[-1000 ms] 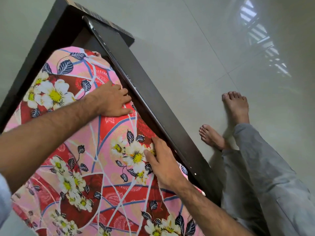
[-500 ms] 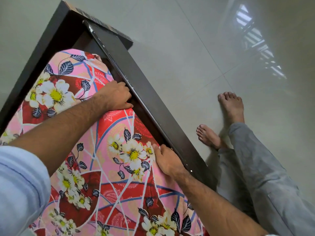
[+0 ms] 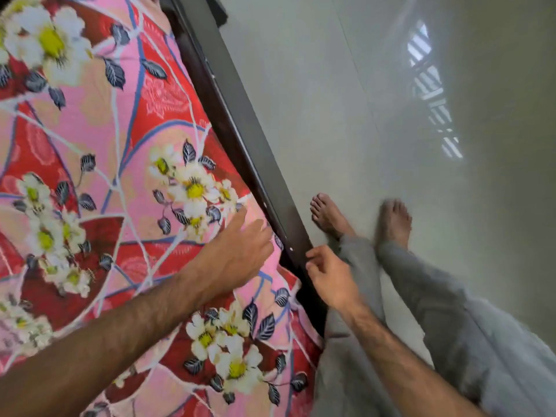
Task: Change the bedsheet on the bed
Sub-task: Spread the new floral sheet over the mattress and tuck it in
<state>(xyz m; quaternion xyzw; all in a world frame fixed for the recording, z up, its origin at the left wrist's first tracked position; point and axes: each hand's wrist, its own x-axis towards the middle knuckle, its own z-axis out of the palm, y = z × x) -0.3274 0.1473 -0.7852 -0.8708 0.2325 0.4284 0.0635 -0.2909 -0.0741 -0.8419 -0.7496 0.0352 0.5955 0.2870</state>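
Both hands are sitting further down the bed's side than half a second ago: the left hand [image 3: 237, 251] is no longer pressing at the rail near the far corner, and the right hand [image 3: 329, 278] is now off the cloth and over the rail.

Just right of the left hand, the dark bed frame rail [image 3: 240, 115] is running as a long barrier between the mattress edge and the pale tiled floor [image 3: 316, 85]. Beyond the rail, two bare feet [image 3: 328, 216] are standing on the tiles in grey trousers [image 3: 436, 311], close beside the right hand. A striped window reflection [image 3: 430, 85] is shining on the floor well away from both hands.

The floral bedsheet [image 3: 105, 145], pink and red with white daisies and dark leaves, is lying spread under and left of the left hand, its edge tucked down against the rail. That hand's grip is loose, fingers extended and resting on the cloth, clamped on nothing. The right hand's grip is drawn partly together, fingers curling at the rail's outer edge; whether it is pinching anything cannot be told through the blur.

No writing is readable.
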